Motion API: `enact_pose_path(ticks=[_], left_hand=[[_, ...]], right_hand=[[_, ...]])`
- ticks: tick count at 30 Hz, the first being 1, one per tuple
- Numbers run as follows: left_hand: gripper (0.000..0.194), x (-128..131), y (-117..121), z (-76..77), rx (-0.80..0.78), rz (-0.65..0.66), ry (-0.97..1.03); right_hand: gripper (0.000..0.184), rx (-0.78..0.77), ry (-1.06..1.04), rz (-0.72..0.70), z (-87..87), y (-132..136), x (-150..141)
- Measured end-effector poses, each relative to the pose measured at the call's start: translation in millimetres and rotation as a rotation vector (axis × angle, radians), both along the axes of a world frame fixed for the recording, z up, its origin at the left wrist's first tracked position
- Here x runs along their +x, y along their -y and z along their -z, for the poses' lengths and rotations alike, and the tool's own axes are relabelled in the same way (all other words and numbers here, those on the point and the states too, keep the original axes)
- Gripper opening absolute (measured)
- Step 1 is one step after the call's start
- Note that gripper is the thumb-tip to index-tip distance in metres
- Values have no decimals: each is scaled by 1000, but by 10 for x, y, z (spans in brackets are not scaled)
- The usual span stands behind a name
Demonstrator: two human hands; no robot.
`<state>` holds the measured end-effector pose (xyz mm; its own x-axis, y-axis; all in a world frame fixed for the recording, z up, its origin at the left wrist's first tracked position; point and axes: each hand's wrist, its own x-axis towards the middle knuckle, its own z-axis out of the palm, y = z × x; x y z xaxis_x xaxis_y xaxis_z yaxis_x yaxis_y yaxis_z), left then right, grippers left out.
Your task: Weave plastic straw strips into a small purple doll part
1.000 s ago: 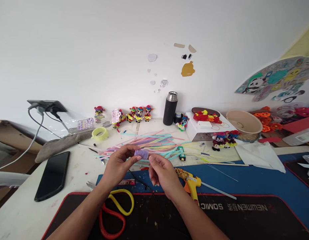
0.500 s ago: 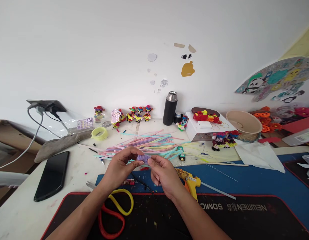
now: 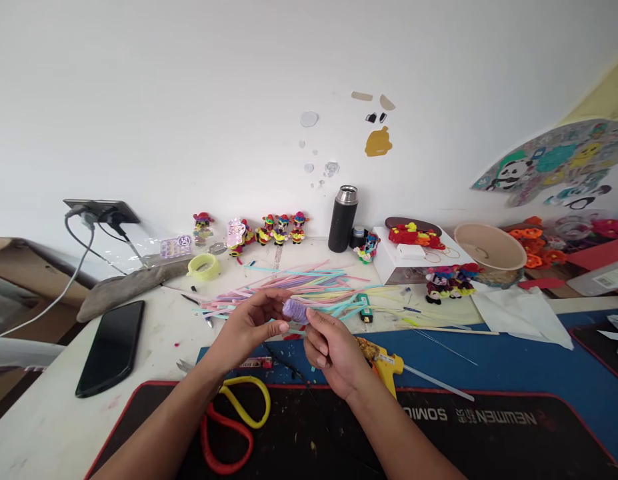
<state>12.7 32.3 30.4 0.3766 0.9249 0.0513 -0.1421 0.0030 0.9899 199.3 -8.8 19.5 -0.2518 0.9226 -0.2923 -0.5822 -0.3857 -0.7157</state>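
Note:
A small purple coil (image 3: 295, 311), ridged like a wound pipe cleaner, is pinched at its right end between the thumb and fingers of my right hand (image 3: 333, 347). My left hand (image 3: 251, 327) is just left of the coil, thumb and fingers apart, with a gap showing between them and the coil. Behind both hands lies a loose pile of pastel pipe cleaners (image 3: 309, 283). Scissors with one yellow and one red handle (image 3: 246, 400) rest under my left forearm, their blades partly hidden. A yellow glue gun (image 3: 387, 367) lies right of my right wrist.
Left lies a black phone (image 3: 111, 348), near a roll of pale yellow tape (image 3: 203, 267). A black bottle (image 3: 343, 220) and several small colourful figures (image 3: 283, 230) stand along the wall. Farther right are a white box (image 3: 389, 263) and a beige bowl (image 3: 489, 247). A black mat (image 3: 439, 447) covers the front.
My left thumb and fingers have come off the purple coil and spread apart. The coil is now tilted, held by my right hand alone. The whole view has shifted slightly.

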Motion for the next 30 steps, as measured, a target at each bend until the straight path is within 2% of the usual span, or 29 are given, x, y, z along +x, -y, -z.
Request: enact_pose_path(ticks=[10,16,24,30], left_hand=[[41,-4,-7,15,-87,21,64],[40,-3,7,-2,-98,36,34],[33,43,20,25,-122,52,97],[34,41,21,35,-113,50,66]], right_hand=[[54,7,-6,-39,42,19,-33],[49,27,1,-69,33,37,-61],[49,45,31,-121,-6,64,-78],[47,24,-18,-122,16,50,-79]])
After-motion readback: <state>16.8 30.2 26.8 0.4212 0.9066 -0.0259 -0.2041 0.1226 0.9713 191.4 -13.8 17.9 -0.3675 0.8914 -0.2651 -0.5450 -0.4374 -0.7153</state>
